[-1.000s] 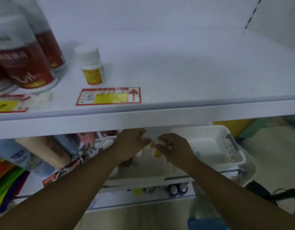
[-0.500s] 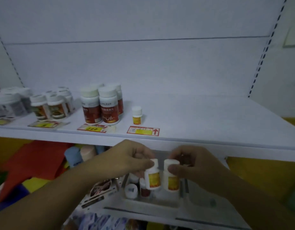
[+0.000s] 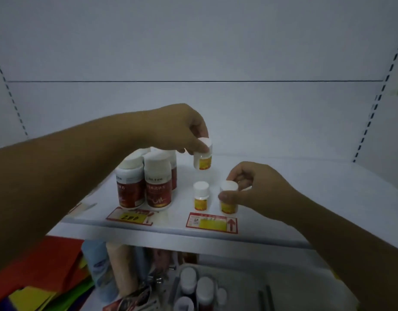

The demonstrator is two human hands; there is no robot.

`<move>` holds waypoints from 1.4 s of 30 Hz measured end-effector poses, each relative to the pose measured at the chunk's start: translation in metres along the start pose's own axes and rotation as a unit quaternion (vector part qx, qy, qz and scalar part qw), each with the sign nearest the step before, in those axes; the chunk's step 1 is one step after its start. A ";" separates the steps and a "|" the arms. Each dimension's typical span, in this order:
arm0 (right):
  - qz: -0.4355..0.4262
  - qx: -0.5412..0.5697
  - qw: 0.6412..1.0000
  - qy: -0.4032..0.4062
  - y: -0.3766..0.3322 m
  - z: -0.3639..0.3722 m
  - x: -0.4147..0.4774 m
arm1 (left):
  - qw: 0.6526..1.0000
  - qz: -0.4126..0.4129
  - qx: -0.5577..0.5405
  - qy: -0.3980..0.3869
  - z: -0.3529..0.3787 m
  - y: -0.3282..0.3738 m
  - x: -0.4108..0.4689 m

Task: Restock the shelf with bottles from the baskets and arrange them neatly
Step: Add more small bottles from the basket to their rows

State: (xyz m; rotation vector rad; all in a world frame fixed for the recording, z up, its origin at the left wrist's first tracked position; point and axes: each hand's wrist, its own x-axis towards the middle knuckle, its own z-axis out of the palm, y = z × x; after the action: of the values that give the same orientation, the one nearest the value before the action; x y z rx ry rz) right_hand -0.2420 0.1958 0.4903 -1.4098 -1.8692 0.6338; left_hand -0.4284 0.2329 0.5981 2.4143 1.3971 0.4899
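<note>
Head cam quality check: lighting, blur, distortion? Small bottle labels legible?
Head view: dim bluish light, brightest on the shelf near large bottles; soft focus, label text on small bottles unreadable, only the handwritten price tag legible; basket bottles blurred; slotted uprights slant, wide-angle distortion.

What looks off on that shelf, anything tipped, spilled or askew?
Nothing stands out. The red-label bottles and the small bottle stand upright; the right hand grips a second small bottle beside it, the left hand holds a third small bottle in the air, unplaced. No spill.
</note>
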 end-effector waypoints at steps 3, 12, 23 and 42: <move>-0.005 -0.018 1.000 -0.017 0.005 0.009 0.012 | 0.999 0.015 0.019 -0.031 -0.002 -0.006 0.028; -0.023 -0.096 0.995 -0.024 0.013 0.019 0.028 | 0.973 -0.016 0.076 -0.217 0.024 -0.022 0.070; -0.006 -0.117 0.993 -0.019 0.005 0.005 0.025 | 0.952 0.000 0.112 -0.283 0.038 -0.026 0.072; -0.122 -0.270 0.947 0.123 0.036 -0.015 -0.106 | 0.980 0.127 0.148 0.049 0.112 0.029 -0.082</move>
State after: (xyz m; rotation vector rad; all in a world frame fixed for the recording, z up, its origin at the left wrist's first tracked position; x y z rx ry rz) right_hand -0.1916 0.1038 0.4480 -1.4641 -2.0481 -0.1935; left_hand -0.3953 0.1368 0.4988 2.8677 1.2817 0.4970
